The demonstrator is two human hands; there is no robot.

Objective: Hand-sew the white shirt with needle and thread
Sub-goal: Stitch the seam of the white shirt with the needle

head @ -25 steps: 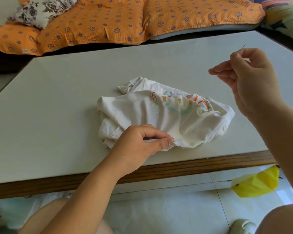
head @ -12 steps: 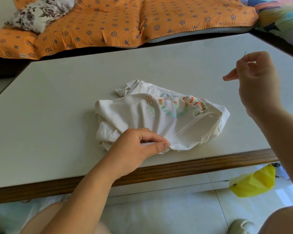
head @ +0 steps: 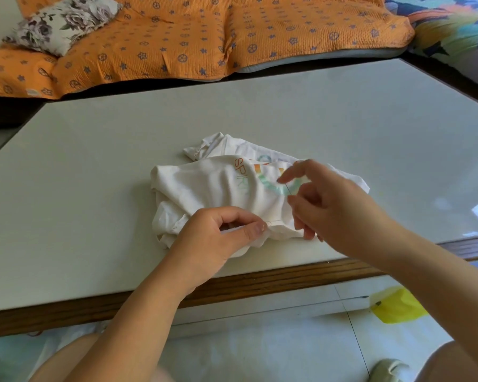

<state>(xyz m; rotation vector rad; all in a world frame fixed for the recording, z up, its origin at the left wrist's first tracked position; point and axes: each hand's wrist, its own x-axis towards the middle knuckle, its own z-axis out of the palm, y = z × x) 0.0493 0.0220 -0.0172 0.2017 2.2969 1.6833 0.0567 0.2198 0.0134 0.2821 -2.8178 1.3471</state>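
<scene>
The crumpled white shirt (head: 204,186) lies on the counter (head: 94,188), close to its near wooden edge. The left hand (head: 221,238) pinches the shirt's near hem between thumb and curled fingers. Just beside it, over the shirt's right half, the right hand (head: 334,208) pinches a thin needle (head: 287,189), forefinger stretched out. Wide counter surface lies left, right and beyond the shirt.

Pale table (head: 94,188), wood front edge; crumpled white shirt (head: 204,186) lying near front edge.
</scene>
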